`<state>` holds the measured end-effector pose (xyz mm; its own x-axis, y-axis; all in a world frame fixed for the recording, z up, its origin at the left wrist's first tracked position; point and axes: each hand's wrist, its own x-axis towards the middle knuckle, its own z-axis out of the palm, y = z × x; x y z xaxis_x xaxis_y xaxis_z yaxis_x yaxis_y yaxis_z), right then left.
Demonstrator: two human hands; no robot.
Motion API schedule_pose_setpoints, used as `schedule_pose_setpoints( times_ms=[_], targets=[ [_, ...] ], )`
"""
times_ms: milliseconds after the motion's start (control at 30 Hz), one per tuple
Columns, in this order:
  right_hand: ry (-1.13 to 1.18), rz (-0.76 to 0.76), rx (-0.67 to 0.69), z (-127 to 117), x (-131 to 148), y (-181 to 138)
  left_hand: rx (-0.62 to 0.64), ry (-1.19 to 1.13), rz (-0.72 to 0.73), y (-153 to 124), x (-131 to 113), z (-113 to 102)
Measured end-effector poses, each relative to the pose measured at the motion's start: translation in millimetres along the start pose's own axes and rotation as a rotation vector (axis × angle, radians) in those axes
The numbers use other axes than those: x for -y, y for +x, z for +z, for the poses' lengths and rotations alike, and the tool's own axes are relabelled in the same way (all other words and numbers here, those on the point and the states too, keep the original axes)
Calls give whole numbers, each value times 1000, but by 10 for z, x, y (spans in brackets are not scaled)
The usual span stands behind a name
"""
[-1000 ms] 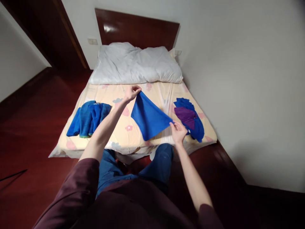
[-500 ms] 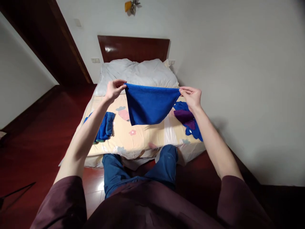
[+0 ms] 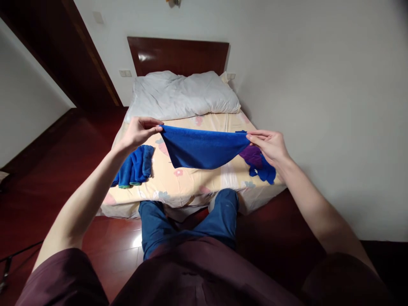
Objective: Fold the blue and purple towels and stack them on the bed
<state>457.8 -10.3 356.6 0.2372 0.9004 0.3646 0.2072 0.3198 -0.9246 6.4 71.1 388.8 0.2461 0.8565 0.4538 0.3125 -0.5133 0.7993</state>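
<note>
A blue towel (image 3: 202,148) hangs stretched between my two hands above the bed. My left hand (image 3: 142,129) pinches its upper left corner between thumb and fingers. The upper right corner is pinched in my right hand (image 3: 269,145). Its lower edge drapes freely over the patterned sheet (image 3: 197,187). On the bed at the left, below my left forearm, lie several rolled or folded blue towels (image 3: 137,166), some with green edging. Beneath my right hand is a loose heap of blue cloth (image 3: 266,172) with a purple cloth (image 3: 252,156) on it, partly hidden by the hand.
The bed's near edge is at my knees. A grey-white pillow or quilt (image 3: 185,95) lies at the far end, before a dark wooden headboard (image 3: 180,57). A wall (image 3: 318,106) stands close on the right. A thin black stand (image 3: 8,267) is on the floor at left.
Both hands have come lower and spread further apart, pulling the towel's top edge wider. The towel hangs shorter in view. My view has tilted slightly down.
</note>
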Motion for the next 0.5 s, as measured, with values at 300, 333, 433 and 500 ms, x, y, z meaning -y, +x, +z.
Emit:
schedule_pose_setpoints(
  times_ms=[300,333,433,500],
  targets=[
    [31,139,104,47,-255,53,104,-22,-223,-200,314,-87],
    [42,145,121,87,-329,109,108,-36,-225,-177,392,-81],
    [48,161,136,246,-577,319,118,-58,-239,-54,643,-46],
    [19,172,108,377,-754,513,104,-41,-249,90,809,-11]
  ],
)
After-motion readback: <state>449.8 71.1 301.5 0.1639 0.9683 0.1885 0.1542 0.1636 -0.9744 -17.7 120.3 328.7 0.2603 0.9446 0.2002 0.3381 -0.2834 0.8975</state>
